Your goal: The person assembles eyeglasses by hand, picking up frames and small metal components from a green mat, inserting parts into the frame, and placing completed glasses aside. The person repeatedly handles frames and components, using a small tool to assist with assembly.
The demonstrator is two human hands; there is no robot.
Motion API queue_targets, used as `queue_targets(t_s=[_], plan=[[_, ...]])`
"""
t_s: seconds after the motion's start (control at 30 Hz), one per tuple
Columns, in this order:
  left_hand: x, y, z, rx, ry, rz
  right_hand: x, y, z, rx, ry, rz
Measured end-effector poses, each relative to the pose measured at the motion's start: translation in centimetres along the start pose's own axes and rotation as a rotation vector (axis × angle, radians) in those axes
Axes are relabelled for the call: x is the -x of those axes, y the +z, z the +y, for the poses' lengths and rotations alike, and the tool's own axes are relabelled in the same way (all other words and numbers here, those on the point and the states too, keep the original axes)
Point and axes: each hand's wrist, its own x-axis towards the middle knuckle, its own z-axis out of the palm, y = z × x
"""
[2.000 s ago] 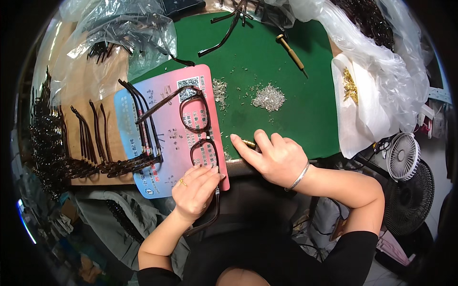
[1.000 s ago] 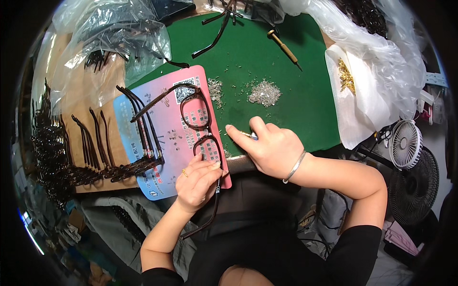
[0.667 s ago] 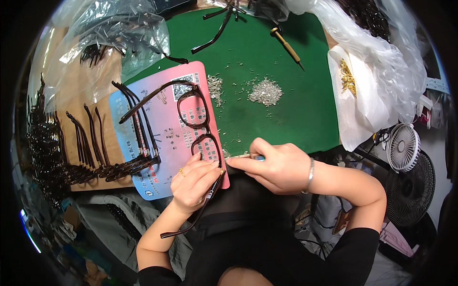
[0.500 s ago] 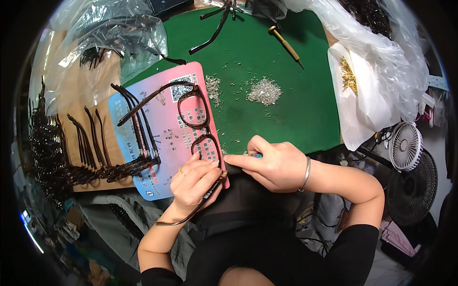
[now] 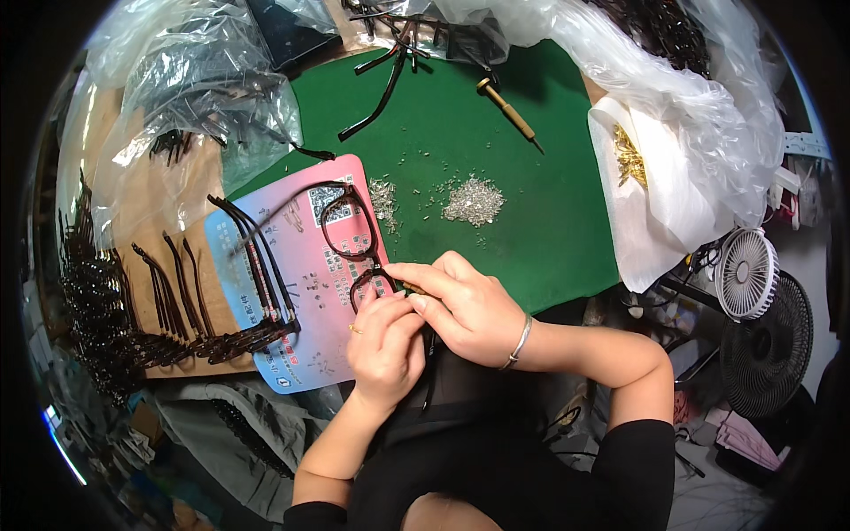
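My left hand (image 5: 386, 345), a gold ring on one finger, is closed around the near end of a dark brown eyeglass frame (image 5: 375, 232). One temple of the frame reaches back over a pink and blue printed mat; another dark temple (image 5: 429, 380) hangs down below my hands. Pressed against the left fingertips at the hinge end is my right hand (image 5: 460, 305), wearing a silver bangle. Its fingers are closed around something mostly hidden; a small brownish-gold piece shows between the hands. The mat (image 5: 310, 265) lies under the frame.
Tiny silver screws (image 5: 475, 202) lie heaped on the green mat (image 5: 549, 248), beside a brass screwdriver (image 5: 511, 115). Loose temples (image 5: 381, 106) lie behind. Stacked frames (image 5: 97, 292) stand left; gold parts (image 5: 629, 157) sit on white wrapping at right, near a white fan (image 5: 748, 273).
My right hand has moved left and now meets the left hand at the frame. The temple that lay along my left forearm has swung round to hang between the hands. The view has shifted slightly.
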Motion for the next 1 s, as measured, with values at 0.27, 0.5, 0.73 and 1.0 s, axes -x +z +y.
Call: queue_targets(t_s=[0.27,0.5,0.73,1.0], plan=[[6.2,-2.9,-1.2,0.127,0.467,-0.191,0.0,-0.3,0.6,-0.011,-0.064,-0.015],[7.3,4.4,-3.9,-0.029,-0.236,-0.652,0.1,-0.4,0.7,0.037,-0.118,0.049],[10.3,6.6,-4.2,-0.667,0.263,-0.561,0.5,0.0,0.7,0.071,-0.131,0.036],[9.4,-2.1,1.5,-0.154,-0.146,-0.906,0.0,-0.6,0.4,0.061,-0.151,-0.038]])
